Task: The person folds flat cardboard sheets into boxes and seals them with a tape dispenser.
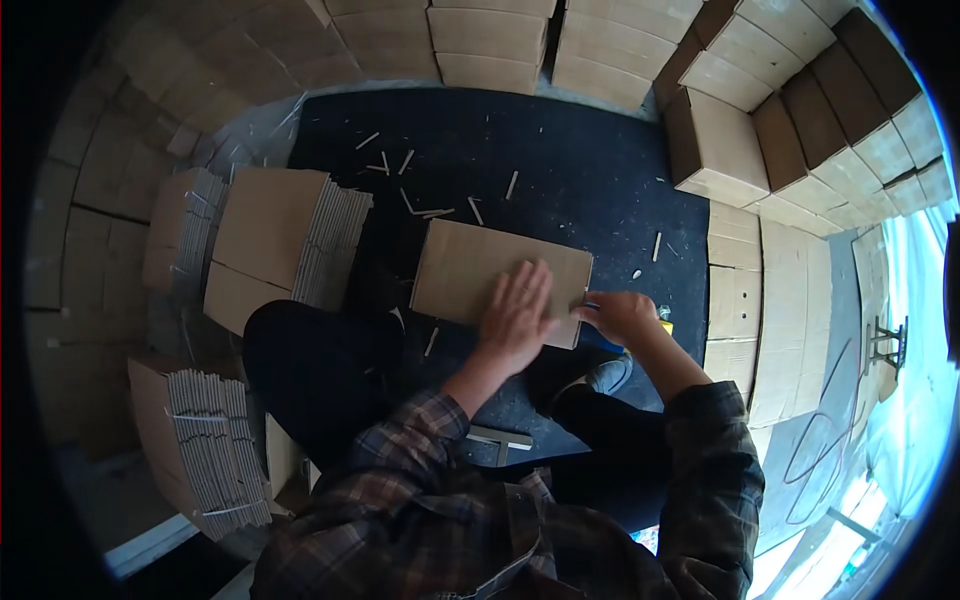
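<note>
A closed brown cardboard box (465, 265) lies in front of me on the dark floor, between my legs. Across its top rests my left hand (518, 312), palm down with the fingers stretched out. My right hand (618, 318) is at the box's right edge, its thumb and fingers pinched together. A small dark blue bit shows at those fingertips; I cannot tell what it is. Partly hidden behind the right wrist is something yellow (666, 327).
Bundles of flat strapped cardboard (335, 235) stand to my left, with another bundle (212, 450) nearer me. Stacked boxes (490, 45) line the back, and more boxes (725, 150) fill the right. Cardboard strips (512, 186) litter the black mat (590, 150). A metal bar (500, 438) lies near my shoe.
</note>
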Demonstrator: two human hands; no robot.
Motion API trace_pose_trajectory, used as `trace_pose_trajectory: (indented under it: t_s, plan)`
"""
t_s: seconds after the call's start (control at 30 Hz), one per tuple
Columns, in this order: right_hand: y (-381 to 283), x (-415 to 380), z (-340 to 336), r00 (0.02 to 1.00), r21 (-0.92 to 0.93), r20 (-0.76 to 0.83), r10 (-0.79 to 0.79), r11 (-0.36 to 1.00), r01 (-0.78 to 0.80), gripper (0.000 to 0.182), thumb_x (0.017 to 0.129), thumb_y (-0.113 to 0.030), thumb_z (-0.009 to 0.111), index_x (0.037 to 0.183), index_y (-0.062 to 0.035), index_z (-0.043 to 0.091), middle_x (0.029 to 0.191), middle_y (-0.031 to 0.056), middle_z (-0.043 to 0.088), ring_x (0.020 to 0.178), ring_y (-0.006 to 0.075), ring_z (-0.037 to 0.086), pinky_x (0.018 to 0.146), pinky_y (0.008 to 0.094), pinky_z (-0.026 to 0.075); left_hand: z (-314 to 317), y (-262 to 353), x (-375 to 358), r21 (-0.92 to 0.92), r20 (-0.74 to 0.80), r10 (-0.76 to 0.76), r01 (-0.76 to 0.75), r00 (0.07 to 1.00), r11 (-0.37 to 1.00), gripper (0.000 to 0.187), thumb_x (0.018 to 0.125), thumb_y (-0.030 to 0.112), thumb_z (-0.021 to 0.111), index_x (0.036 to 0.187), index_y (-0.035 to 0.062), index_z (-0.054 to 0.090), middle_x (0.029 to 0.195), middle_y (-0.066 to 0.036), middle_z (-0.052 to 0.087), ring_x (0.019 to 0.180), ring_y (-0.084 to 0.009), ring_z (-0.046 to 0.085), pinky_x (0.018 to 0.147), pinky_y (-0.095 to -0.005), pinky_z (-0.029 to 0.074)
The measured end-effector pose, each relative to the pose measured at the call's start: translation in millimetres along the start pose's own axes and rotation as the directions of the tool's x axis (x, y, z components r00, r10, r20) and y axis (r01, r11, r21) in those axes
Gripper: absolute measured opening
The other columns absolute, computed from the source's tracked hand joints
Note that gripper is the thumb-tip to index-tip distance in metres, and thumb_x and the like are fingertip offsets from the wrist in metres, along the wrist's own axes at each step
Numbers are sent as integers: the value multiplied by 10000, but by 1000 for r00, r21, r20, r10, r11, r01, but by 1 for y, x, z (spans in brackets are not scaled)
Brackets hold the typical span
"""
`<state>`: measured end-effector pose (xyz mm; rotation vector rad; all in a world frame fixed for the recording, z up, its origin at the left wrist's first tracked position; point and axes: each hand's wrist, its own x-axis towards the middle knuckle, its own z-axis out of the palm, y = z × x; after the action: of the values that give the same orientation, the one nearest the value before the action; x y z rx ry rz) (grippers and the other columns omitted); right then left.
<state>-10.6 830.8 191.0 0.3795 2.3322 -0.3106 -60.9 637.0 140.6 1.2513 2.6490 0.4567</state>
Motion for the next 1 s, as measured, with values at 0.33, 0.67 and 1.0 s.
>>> trace_pose_trajectory:
  t_s: [0.33, 0.67, 1.0]
  plan:
    - [-13, 3, -5, 996, -57, 80, 27, 998, -23, 522, 925, -616, 405, 1319, -303, 547, 1135, 67, 672, 1075, 275, 636, 873, 413, 503, -24, -97, 6, 27, -151, -416, 425, 897, 905, 769, 934, 450, 504, 1498, 31, 190, 1580, -121, 156, 1459, -281, 137, 1139, -434, 238]
    - [-13, 3, -3, 996, -29, 91, 3, 1000, 0, 531, 919, -618, 419, 1328, -300, 536, 1107, 69, 677, 1071, 274, 637, 867, 418, 500, -29, -166, 25, -678, 467, -576, 690, 671, 254, 823, 847, 661, 536, 1296, -29, 512, 1281, -195, 572, 1197, -286, 544, 986, -391, 433]
    - [22, -54, 13, 1000, -71, -25, 13, 997, -14, 456, 864, -509, 619, 1104, -122, 624, 910, 67, 708, 874, 227, 690, 744, 355, 530, -61, -85, -44, -907, 264, -233, 324, 936, 271, 1102, 673, 77, 838, 1516, 126, 130, 1430, -106, 417, 1280, -228, 445, 1053, -373, 398]
